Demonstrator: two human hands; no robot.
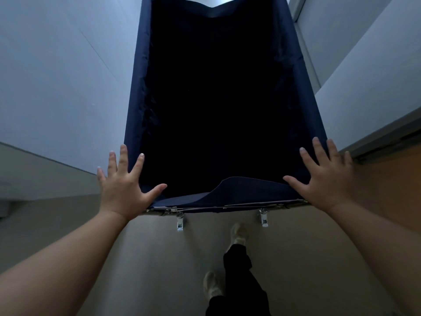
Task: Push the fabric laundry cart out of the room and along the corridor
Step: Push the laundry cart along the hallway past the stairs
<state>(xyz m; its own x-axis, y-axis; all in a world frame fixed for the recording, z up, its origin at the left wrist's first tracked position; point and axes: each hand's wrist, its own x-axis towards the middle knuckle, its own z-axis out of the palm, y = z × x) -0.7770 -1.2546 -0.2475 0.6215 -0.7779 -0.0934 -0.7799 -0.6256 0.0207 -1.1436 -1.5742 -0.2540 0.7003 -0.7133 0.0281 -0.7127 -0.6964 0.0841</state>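
Pale corridor walls (68, 65) hem in a navy fabric laundry cart (134, 110) straight ahead, the left hand (124, 185) and right hand (323, 179) splayed flat on its near corners, apparently to push and steer.

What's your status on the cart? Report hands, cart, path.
Left hand and right hand flat on near corners, fingers spread, no grip. Navy fabric cart between pale walls. Nothing visibly blocking; view ahead hidden.
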